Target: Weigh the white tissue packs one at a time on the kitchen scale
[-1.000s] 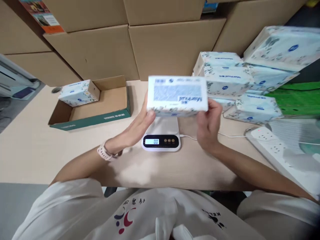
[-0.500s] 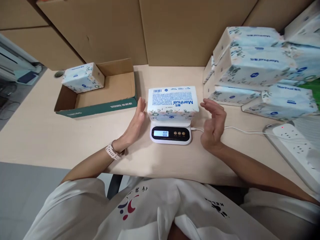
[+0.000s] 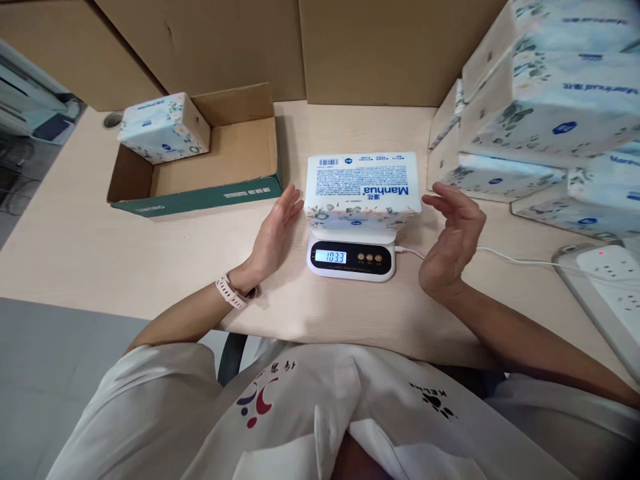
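Note:
A white and blue tissue pack point(image 3: 363, 190) lies flat on a small white scale point(image 3: 351, 255) whose lit display reads 103.3. My left hand point(image 3: 274, 232) is open just left of the pack, fingers stretched out, not touching it. My right hand point(image 3: 450, 237) hovers open just right of the pack, fingers loosely curled, holding nothing. A pale watch sits on my left wrist.
An open cardboard tray point(image 3: 200, 180) with one tissue pack point(image 3: 163, 127) in its far left corner lies at the left. A stack of tissue packs point(image 3: 540, 127) stands at the right. A white power strip point(image 3: 607, 280) and the scale's cable point(image 3: 520, 259) lie at the right. Cardboard boxes point(image 3: 390, 47) line the back.
Both hands set the pack down on the scale and let go, then drew slightly apart. The display went from 0.0 to 103.3.

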`<act>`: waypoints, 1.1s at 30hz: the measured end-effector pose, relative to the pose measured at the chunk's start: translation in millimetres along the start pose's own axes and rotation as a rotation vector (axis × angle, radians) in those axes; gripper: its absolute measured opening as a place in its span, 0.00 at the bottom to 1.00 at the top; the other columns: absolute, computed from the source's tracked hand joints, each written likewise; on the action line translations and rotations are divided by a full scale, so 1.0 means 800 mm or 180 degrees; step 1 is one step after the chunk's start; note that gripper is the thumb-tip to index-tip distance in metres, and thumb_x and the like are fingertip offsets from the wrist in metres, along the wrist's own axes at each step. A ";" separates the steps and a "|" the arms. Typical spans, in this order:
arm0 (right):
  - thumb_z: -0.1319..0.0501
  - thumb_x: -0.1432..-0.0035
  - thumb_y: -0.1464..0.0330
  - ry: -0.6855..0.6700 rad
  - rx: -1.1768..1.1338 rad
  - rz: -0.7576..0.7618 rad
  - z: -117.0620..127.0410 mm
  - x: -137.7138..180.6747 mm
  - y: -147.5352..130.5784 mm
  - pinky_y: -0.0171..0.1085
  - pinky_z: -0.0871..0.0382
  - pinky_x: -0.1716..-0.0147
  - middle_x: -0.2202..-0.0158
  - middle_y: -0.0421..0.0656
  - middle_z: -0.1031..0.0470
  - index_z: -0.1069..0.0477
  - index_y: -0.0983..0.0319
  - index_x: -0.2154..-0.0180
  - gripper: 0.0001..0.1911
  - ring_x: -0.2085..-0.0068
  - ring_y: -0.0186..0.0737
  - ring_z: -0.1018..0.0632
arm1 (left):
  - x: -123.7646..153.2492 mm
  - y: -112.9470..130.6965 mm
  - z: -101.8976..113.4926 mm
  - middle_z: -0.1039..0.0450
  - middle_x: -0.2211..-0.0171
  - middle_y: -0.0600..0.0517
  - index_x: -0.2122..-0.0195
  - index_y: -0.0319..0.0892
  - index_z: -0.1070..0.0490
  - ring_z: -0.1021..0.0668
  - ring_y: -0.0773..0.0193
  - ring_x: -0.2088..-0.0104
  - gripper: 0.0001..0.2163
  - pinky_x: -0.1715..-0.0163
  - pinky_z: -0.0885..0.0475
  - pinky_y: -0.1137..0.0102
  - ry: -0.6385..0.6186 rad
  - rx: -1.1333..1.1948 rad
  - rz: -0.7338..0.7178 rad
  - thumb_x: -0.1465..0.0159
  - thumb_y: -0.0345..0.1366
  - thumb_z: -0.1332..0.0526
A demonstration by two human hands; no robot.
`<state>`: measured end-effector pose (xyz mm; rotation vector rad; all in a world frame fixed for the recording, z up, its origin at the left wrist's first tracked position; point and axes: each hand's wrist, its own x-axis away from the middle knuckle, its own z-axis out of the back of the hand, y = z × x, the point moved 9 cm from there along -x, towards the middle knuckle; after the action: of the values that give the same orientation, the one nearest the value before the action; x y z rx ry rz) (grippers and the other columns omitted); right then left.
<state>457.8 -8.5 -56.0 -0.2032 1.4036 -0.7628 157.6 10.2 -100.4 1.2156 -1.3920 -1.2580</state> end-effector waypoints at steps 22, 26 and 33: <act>0.59 0.27 0.53 -0.0061 0.0329 0.0051 -0.006 -0.001 -0.005 0.64 0.23 0.45 0.38 0.53 0.27 0.34 0.53 0.33 0.30 0.41 0.58 0.21 | 0.003 0.009 0.003 0.28 0.31 0.49 0.37 0.52 0.25 0.29 0.46 0.28 0.28 0.28 0.34 0.51 0.0253 0.0105 -0.0074 0.28 0.62 0.44; 0.57 0.27 0.56 -0.0035 0.0267 0.0143 -0.006 -0.001 -0.008 0.64 0.24 0.43 0.38 0.52 0.26 0.34 0.54 0.32 0.29 0.41 0.57 0.22 | 0.004 0.011 0.000 0.30 0.29 0.49 0.35 0.52 0.27 0.31 0.45 0.27 0.30 0.27 0.37 0.49 0.0202 0.0077 -0.0065 0.28 0.64 0.45; 0.56 0.27 0.56 -0.0016 0.0257 0.0316 -0.006 -0.002 -0.009 0.61 0.22 0.47 0.38 0.52 0.26 0.35 0.55 0.31 0.29 0.42 0.55 0.21 | 0.004 0.008 0.001 0.32 0.27 0.48 0.34 0.52 0.28 0.31 0.44 0.27 0.31 0.26 0.38 0.47 0.0187 0.0039 -0.0056 0.29 0.65 0.45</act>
<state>450.5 -11.4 -51.8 -0.0721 1.3652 -0.7348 155.6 7.5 -94.2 1.2658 -1.3512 -1.2178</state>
